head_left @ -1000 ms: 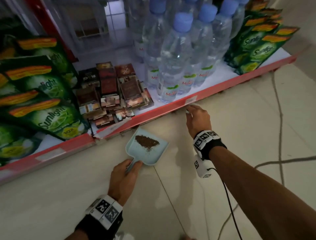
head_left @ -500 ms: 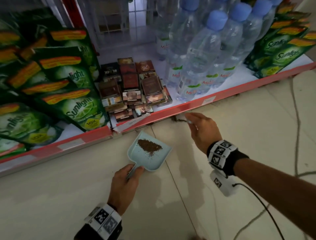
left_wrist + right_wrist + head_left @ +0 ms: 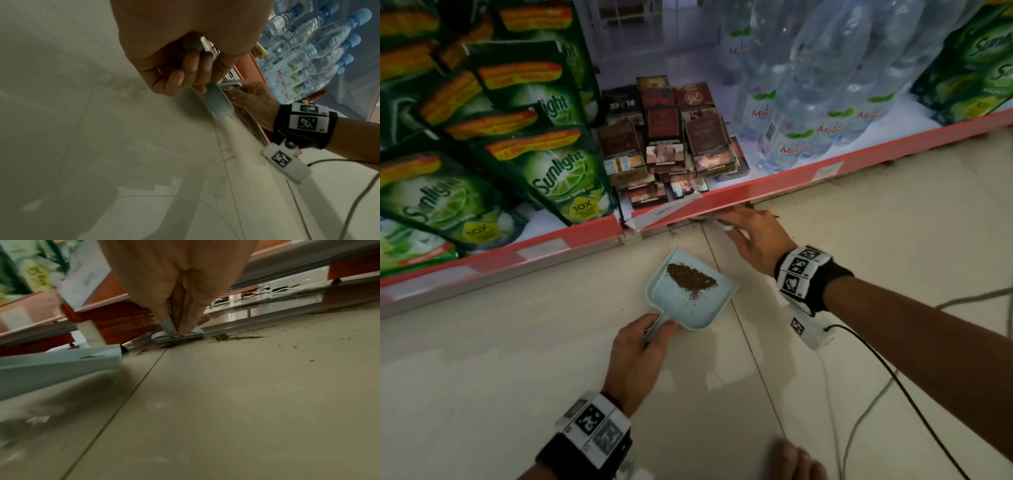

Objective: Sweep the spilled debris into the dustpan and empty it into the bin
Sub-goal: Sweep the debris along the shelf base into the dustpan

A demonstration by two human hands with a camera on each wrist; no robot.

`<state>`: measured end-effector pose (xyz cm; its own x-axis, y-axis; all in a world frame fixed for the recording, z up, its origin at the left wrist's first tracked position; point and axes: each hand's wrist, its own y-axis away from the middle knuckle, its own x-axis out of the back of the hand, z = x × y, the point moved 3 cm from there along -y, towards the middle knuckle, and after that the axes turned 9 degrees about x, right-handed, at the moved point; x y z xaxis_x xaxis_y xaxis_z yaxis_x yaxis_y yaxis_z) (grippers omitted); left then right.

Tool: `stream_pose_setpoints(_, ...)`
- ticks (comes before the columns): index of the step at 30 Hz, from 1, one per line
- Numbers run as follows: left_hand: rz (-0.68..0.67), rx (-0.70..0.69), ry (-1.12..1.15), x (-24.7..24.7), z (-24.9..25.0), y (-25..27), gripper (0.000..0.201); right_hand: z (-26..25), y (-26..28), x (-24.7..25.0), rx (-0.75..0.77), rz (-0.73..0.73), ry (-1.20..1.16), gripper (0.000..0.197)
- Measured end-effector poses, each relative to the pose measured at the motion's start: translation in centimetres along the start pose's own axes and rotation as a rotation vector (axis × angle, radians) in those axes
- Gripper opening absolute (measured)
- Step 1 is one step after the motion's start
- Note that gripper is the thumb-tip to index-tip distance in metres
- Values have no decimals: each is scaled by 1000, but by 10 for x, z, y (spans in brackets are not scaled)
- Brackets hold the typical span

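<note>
A pale blue dustpan (image 3: 698, 308) lies on the tiled floor with a heap of brown debris (image 3: 691, 278) in it. My left hand (image 3: 640, 346) grips its handle (image 3: 216, 100). My right hand (image 3: 753, 236) holds a small pale brush (image 3: 178, 337) by its stem, with its head down on the floor at the foot of the shelf. Loose brown debris (image 3: 226, 338) lies in a streak to the right of the brush head, with more specks scattered along the shelf base. The dustpan's edge (image 3: 61, 363) is to the left of the brush.
A low red-edged shelf (image 3: 791, 178) runs across the view, loaded with green soap pouches (image 3: 558, 171), small dark boxes (image 3: 671, 150) and water bottles (image 3: 808, 102). Cables (image 3: 866, 411) trail over the floor at the right. A toe (image 3: 791, 459) shows at the bottom edge.
My right hand has swept the brush leftward along the shelf base, closer to the dustpan. The dustpan and my left hand have stayed in place while the view has moved closer.
</note>
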<state>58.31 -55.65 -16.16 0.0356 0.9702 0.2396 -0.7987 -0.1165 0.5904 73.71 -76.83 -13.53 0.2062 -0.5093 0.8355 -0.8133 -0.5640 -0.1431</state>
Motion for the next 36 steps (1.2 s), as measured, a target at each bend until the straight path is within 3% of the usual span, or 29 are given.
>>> stream_pose_setpoints(3,7,9,20,1,-1,2,31,-5,26,2,-2,-41,-18,36)
stream_pose_setpoints(8,14,-2,17,2,0,1,36,0,52,19,56,110,125,40)
stream_pose_setpoints(12,17,5,6,5,-2,2,34,22,36,32,-157,182,279,45)
stream_pose_setpoints(16,29,6,-4,11,-7,3,36,29,25,31,-299,137,314,35)
stream_pose_setpoints(22,38,23,13,15,-8,4,36,-17,42,9,-62,135,204,29)
stream_pose_setpoints(27,21,25,15,13,-8,4,34,-2,30,21,-168,237,266,30)
stream_pose_setpoints(30,9,22,13,12,-9,4,33,6,15,13,-244,166,273,31)
stream_pose_setpoints(36,14,23,-4,13,-18,8,36,-16,-15,-18,-93,-7,29,36)
